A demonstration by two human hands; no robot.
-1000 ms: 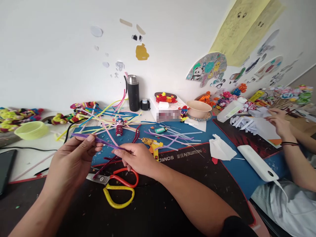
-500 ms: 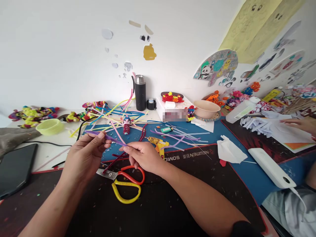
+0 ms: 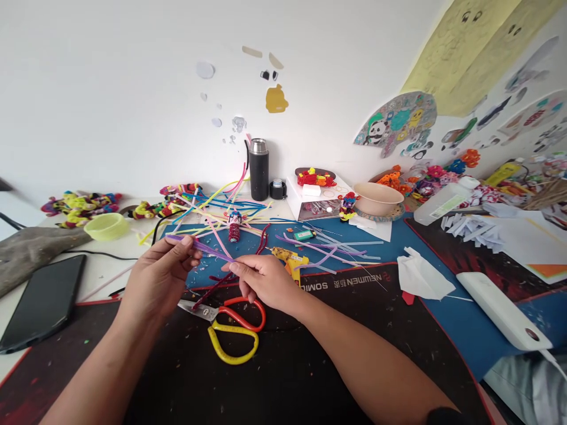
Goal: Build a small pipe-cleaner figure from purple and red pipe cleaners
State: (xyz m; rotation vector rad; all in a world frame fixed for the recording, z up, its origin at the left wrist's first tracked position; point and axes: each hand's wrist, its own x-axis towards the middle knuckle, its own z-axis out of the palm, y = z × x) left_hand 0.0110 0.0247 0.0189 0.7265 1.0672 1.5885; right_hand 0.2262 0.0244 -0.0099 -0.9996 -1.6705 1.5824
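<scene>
Purple pipe cleaners (image 3: 213, 251) stretch between my two hands above the dark mat. My left hand (image 3: 162, 271) pinches them between thumb and fingers near one end. At the other end, my right hand (image 3: 261, 280) grips them with thumb and forefinger. Just below my hands lie scissors (image 3: 237, 330) with one red and one yellow handle. A dark red pipe cleaner (image 3: 210, 292) lies across their blades. Behind my hands a small pipe-cleaner figure (image 3: 234, 227) with a dark red body stands on the blue mat. A yellow glue gun (image 3: 290, 260) lies beyond my right hand.
Loose colored pipe cleaners (image 3: 221, 200) spread behind the figure, near a black thermos (image 3: 259, 171). A phone (image 3: 44, 304) and a yellow-green bowl (image 3: 106, 227) are at left. To the right are a beige bowl (image 3: 376, 200), crumpled tissue (image 3: 423, 274) and a white power bank (image 3: 502, 313).
The view has swung left, so everything sits further right. Both hands keep their hold on the purple pipe cleaners. The co-worker's hands at right have left the view.
</scene>
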